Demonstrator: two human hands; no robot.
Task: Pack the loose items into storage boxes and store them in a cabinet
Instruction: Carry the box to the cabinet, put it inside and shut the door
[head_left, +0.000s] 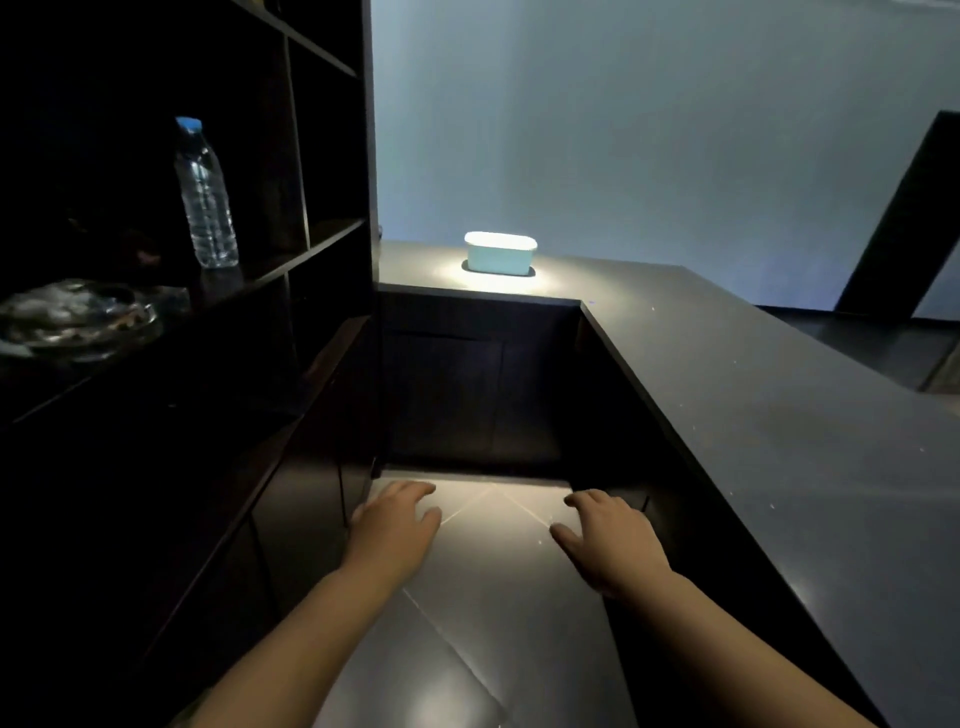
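Head | hands: left (397, 519), right (608, 535) spread, empty | bottle (205, 195) label unreadable

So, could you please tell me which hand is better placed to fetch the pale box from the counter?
Probably the right hand: open, empty and beside the counter holding the box; the left hand is nearer the shelves.
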